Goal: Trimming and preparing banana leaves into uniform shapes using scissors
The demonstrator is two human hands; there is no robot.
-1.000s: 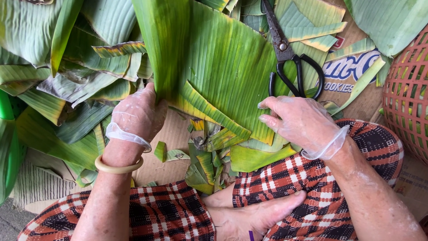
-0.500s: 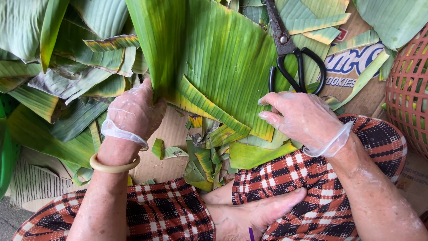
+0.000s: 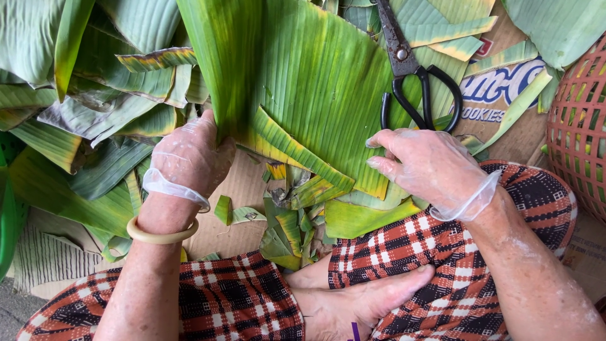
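A large green banana leaf with yellowed edges lies spread in front of me. My left hand, in a clear plastic glove with a pale bangle on the wrist, grips the leaf's lower left edge. My right hand, also gloved, rests on the leaf's lower right edge with fingers spread and pressing down. Black scissors lie on the leaf just above my right hand, untouched.
Piles of banana leaves lie to the left and top. Cut leaf scraps sit on cardboard between my knees in red checked cloth. A red woven basket stands at the right edge.
Both hands have stayed on the leaf; the left hand has shifted slightly along its edge. The scissors have not moved.
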